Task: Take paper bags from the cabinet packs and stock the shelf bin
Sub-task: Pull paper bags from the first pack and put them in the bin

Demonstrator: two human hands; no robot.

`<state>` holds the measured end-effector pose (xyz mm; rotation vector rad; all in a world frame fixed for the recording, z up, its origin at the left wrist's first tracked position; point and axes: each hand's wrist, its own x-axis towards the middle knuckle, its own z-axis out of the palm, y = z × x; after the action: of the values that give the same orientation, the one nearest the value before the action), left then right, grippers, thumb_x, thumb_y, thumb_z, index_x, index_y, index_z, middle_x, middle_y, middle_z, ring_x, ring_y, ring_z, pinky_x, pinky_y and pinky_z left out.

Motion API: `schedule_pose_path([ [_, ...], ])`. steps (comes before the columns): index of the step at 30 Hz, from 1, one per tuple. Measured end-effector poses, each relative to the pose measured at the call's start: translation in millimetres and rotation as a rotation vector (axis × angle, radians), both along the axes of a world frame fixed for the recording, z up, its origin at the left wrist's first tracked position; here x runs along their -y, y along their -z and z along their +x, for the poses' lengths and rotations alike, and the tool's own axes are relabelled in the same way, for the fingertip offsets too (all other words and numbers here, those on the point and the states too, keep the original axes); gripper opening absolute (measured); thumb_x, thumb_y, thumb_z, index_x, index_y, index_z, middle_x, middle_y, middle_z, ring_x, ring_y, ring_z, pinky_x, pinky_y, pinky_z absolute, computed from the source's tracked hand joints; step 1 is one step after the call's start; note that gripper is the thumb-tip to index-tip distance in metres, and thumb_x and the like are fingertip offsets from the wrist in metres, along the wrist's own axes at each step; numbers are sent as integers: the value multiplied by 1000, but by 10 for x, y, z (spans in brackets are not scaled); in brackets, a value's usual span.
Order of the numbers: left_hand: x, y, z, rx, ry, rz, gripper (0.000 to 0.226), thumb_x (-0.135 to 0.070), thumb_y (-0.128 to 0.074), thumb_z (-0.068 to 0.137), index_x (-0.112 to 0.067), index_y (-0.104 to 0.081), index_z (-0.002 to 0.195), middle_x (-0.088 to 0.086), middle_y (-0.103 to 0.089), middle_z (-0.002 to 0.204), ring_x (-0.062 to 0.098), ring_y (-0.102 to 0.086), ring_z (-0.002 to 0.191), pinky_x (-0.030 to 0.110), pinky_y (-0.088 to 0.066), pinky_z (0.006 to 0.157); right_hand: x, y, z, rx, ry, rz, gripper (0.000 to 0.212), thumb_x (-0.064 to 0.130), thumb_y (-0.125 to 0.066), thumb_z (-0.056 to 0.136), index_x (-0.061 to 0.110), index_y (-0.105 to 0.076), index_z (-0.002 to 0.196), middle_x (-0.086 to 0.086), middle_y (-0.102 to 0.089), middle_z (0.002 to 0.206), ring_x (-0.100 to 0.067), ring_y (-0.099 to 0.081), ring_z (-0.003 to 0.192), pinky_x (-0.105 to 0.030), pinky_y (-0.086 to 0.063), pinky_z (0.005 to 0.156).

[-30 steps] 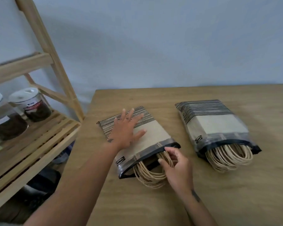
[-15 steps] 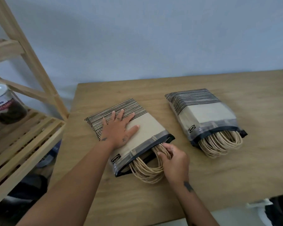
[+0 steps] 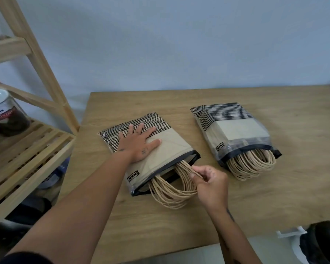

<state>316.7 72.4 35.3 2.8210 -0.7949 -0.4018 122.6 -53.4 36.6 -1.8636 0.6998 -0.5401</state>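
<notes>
At the far left I see a wooden shelf (image 3: 27, 149) with a dark-filled jar (image 3: 8, 115) standing on its slats. Beside it is the worktop (image 3: 293, 187), where two packs of paper bags lie flat. My left grip (image 3: 137, 143) lies spread, palm down, on the near pack (image 3: 171, 151), fingers across its striped end. Twisted paper handles (image 3: 166, 195) spill from the pack's open mouth towards me. My right grip (image 3: 213, 185) is just beside that mouth, thumb and fingertips pinching a few of those handle strands. Further right, apart from both grips, the second pack (image 3: 240, 130) rests in its clear wrap, its own handles (image 3: 251, 166) bunched out of the open end.
</notes>
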Motion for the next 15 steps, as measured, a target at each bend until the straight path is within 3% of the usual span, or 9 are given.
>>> schedule_pose_path([
  [4, 12, 13, 29, -24, -5, 19, 68, -73, -21, 84, -48, -6, 145, -3, 2, 160, 32, 5, 147, 60, 1, 113, 51, 21, -271, -8, 11, 107, 38, -6, -68, 74, 31, -65, 71, 14, -68, 74, 10, -64, 66, -4, -48, 64],
  [8, 10, 53, 31, -56, -10, -4, 67, -72, -23, 85, -48, -6, 145, -3, -1, 161, 30, 3, 147, 60, -1, 113, 165, 43, -612, 1, 62, 196, 39, -13, -67, 72, 26, -66, 69, 20, -69, 59, 8, -65, 63, -6, -50, 64],
  [11, 6, 79, 23, -31, 1, -19, 67, -71, -24, 86, -47, -6, 146, -3, -2, 161, 30, 2, 147, 60, -2, 113, 159, 51, -758, 1, 64, 219, 39, -14, -66, 71, 24, -67, 71, 23, -70, 61, 6, -66, 63, -6, -50, 63],
  [15, 2, 90, -1, 3, 15, -26, 67, -70, -23, 86, -45, -6, 146, -2, -2, 161, 30, 0, 147, 59, -3, 114, 156, -94, -781, -11, 24, 166, 29, 1, -69, 76, 30, -66, 80, 7, -72, 72, -6, -65, 70, -10, -49, 60],
])
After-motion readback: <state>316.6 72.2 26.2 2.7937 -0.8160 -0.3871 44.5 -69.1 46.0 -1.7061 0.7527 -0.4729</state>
